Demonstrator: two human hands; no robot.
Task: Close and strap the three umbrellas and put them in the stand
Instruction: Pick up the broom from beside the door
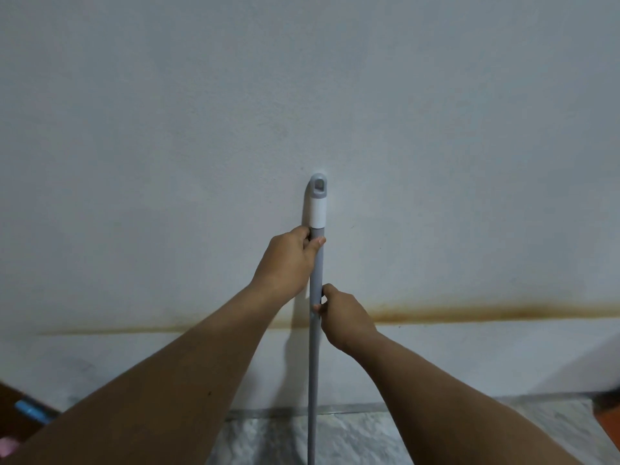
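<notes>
Blue shows first, a blurred tube-like thing [28, 410] at the far left edge, low down against something dark brown; what it is I cannot tell. Moving in, the left hand [288, 261] is wrapped around a grey pole [315, 347] just under its white sleeve and grey hanging loop [318, 186]. The pole stands upright, close against the pale wall [436, 129]. Just right of it, the right hand [345, 317] pinches the same pole lower down, so both hands are clamped on it, one above the other. A brown stain line [486, 312] runs along the wall. No umbrella or stand is in view.
</notes>
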